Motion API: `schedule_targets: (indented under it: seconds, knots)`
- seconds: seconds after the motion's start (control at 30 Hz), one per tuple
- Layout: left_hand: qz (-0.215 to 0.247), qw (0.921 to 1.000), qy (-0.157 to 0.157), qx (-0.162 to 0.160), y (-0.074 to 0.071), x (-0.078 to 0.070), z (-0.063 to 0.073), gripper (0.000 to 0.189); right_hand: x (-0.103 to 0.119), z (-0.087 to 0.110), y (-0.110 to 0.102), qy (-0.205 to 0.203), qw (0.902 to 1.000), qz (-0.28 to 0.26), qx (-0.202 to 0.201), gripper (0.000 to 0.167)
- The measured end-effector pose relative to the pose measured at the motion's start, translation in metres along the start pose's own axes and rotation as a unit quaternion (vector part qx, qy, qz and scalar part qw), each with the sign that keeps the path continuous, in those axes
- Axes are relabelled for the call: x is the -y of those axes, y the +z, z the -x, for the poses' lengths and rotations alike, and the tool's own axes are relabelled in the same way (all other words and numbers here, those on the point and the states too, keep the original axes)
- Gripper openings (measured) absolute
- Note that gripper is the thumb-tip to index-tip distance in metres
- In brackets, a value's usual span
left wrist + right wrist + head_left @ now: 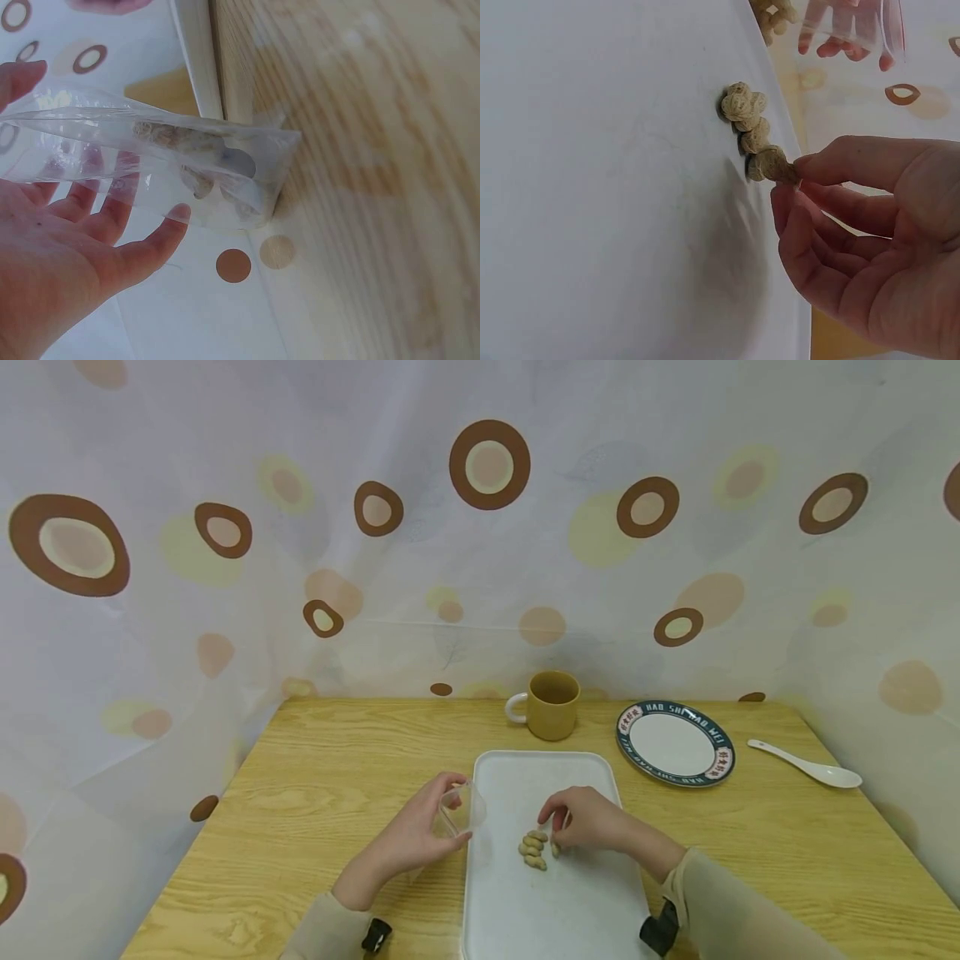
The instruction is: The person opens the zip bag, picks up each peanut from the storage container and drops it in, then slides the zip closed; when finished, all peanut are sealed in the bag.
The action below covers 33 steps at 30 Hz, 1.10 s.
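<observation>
A clear plastic bag is held by its mouth in my left hand, at the left edge of the white tray. Peanuts show through its lower part in the left wrist view. My right hand is over the tray and pinches a single peanut between thumb and fingertips. Right beside it, several unshelled peanuts lie in a short row on the tray. In the right wrist view, the pinched peanut overlaps the near end of this row.
Behind the tray stands a mustard mug with a white handle. To its right lies a dark-rimmed plate, then a white spoon. The wooden table backs onto a patterned cloth.
</observation>
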<state>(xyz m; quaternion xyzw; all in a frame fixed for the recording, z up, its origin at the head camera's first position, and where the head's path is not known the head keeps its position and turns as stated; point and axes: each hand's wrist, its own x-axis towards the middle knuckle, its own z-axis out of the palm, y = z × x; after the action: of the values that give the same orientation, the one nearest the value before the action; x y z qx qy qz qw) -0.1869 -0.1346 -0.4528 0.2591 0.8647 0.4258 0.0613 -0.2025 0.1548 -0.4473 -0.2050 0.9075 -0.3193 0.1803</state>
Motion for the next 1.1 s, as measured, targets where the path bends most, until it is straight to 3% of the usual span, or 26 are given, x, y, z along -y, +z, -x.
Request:
schedule_targets:
  seconds: [0.63,0.8,1.1]
  knots:
    - [0.003,1.0,-0.006,0.003,0.0,-0.004,-0.001,0.067,0.032,-0.006,-0.024,-0.051,0.9975,-0.013,-0.048,0.008]
    - [0.002,1.0,-0.007,0.005,-0.001,-0.004,-0.003,0.067,0.047,-0.008,-0.026,-0.044,0.9969,-0.037,-0.053,0.009]
    - [0.001,1.0,-0.005,0.005,-0.002,-0.005,-0.002,0.067,0.073,-0.01,-0.028,-0.066,0.9929,-0.069,-0.07,0.01]
